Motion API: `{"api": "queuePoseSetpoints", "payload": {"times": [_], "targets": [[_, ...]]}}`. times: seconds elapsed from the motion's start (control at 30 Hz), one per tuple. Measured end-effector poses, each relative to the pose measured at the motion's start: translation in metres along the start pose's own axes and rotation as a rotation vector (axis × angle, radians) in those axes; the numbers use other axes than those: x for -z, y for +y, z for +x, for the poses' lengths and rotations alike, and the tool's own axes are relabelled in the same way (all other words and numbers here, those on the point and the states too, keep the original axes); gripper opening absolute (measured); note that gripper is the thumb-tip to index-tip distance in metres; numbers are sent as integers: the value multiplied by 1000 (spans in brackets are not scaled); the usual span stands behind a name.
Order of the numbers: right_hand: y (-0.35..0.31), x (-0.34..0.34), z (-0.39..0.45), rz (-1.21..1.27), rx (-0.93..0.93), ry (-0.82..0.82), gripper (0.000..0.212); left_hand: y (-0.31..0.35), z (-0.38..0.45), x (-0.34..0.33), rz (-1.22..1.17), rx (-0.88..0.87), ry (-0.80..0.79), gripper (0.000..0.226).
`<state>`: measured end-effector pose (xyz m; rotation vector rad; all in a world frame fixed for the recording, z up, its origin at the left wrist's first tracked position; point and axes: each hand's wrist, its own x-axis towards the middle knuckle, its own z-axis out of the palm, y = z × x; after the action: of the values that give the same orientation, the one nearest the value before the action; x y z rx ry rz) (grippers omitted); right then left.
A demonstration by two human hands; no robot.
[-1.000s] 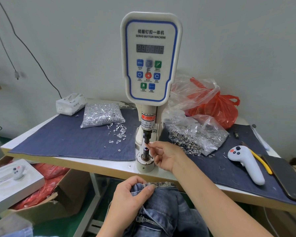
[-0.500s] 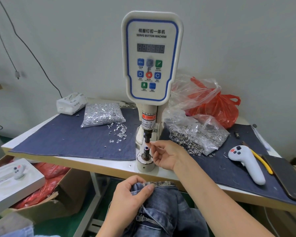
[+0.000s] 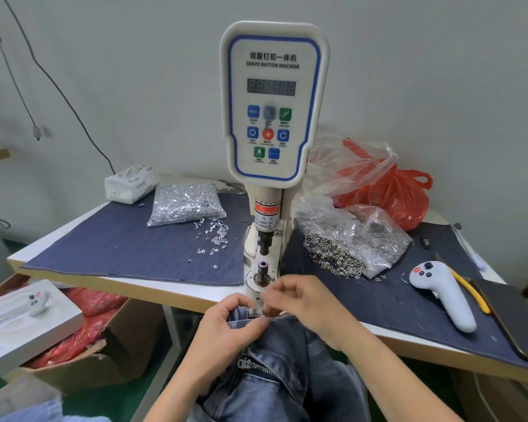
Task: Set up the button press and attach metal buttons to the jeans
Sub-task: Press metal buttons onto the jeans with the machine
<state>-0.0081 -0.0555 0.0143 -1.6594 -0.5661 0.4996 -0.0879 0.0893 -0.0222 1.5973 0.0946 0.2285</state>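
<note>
Denim jeans (image 3: 275, 360) waistband gripped by left hand (image 3: 226, 327) and pinched by right hand (image 3: 299, 303), below servo button machine (image 3: 273, 117) die post (image 3: 262, 271).

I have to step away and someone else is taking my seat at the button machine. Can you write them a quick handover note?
Left hand grips the jeans at the waistband, just below the table edge. Right hand pinches the same waistband edge from the other side.
Servo button machine stands on the table; its lower die looks loaded, and the display looks dark.
Bag of tacks left of it, bag of buttons right.
Done: no button visible on the jeans.
Left: lay the waistband over the die, press, repeat.
</note>
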Motion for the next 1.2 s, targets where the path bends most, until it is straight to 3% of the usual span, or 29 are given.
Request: {"api": "queuePoseSetpoints", "payload": {"times": [0.07, 0.17, 0.23, 0.37, 0.47, 0.6, 0.67, 0.77, 0.87, 0.93, 1.03, 1.1, 1.2], "targets": [[2, 3, 2, -216, -17, -93, 26, 3, 5, 1, 26, 19, -12, 18], [1, 11, 8, -346, -26, -144, 22, 8, 15, 4, 128, 27, -8, 22], [1, 14, 11, -304, -9, -170, 12, 11, 23, 3, 199, 28, -22, 26], [9, 19, 16, -214, 47, -65, 18, 11, 35, -8, 320, 18, 15, 27], [16, 27, 17, -272, 61, -76, 16, 4, 34, -22, 360, 9, 42, 24], [28, 36, 17, -113, 48, -58, 21, -1, 28, -28, 423, -19, 17, 31], [34, 36, 20, -63, 31, -48, 20, 1, 32, -22, 426, -56, 200, 35], [40, 35, 25, -71, 18, -52, 19, -3, 60, 6, 453, -130, 606, 37], [44, 35, 29, -97, 22, -43, 17, -10, 102, 50, 602, -55, 740, 15], [47, 35, 31, -104, 23, -38, 17, -16, 130, 79, 757, 42, 684, 19], [50, 37, 32, -126, 28, -46, 17, -20, 161, 106, 955, 109, 457, 38], [51, 38, 32, -124, 36, -53, 18, -19, 172, 113, 1055, 99, 292, 38], [51, 38, 33, -114, 37, -58, 18, -18, 182, 114, 1153, 86, 165, 30]]}}
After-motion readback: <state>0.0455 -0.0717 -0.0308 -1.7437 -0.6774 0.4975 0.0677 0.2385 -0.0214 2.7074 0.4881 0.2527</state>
